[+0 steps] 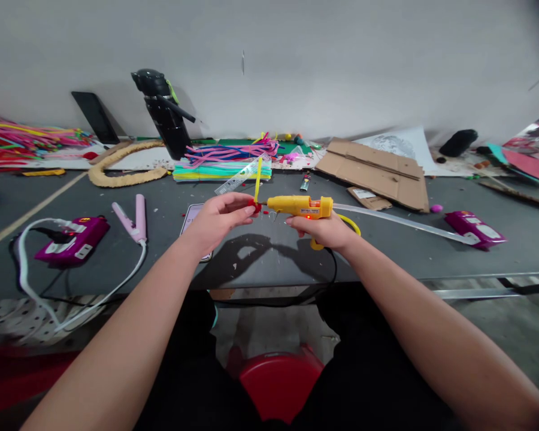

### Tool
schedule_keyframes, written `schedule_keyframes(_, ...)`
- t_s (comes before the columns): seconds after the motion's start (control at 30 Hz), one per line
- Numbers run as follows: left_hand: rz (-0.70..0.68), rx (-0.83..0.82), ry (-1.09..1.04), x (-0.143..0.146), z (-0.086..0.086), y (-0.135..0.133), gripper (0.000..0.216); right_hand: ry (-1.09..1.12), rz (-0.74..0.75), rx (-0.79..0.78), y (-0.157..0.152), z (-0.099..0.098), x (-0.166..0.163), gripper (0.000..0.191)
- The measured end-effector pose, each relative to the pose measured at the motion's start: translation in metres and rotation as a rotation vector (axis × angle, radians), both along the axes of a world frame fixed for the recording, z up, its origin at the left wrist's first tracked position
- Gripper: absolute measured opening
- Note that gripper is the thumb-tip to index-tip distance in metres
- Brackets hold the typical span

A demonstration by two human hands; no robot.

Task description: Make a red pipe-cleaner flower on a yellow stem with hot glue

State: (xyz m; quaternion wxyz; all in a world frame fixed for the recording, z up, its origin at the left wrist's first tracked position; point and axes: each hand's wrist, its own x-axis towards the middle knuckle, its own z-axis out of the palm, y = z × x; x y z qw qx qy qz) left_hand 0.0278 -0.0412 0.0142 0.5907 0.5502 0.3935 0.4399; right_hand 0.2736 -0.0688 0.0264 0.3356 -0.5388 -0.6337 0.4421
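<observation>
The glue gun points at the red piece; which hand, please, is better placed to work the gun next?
Probably the right hand: it holds the glue gun, while the left hand holds the red piece near the nozzle.

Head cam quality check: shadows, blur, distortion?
Head view: left hand, right hand and glue gun appear to cast the dark, soft-edged shadow on the table; head view: forearms look stretched toward the lower corners; head view: far-left pipe cleaners look smeared; head view: upper-right corner darkens.

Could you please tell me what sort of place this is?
Probably a craft workspace: the right hand holds a glue gun, with cardboard and what look like pipe cleaners nearby.
</observation>
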Motion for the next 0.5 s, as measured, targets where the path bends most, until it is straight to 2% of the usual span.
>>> schedule_keyframes(0.3,-0.051,-0.062,-0.078,-0.0012,0.0016,-0.0013,0.028,-0.004,-0.025,0.011,-0.0001,-0.0017,0.0032,0.025)
schedule_keyframes(0.5,-0.028,-0.078,-0.106,0.0005,0.0044,-0.0018,0.027,-0.029,-0.018,0.043,0.0019,-0.0046,0.0074,0.029)
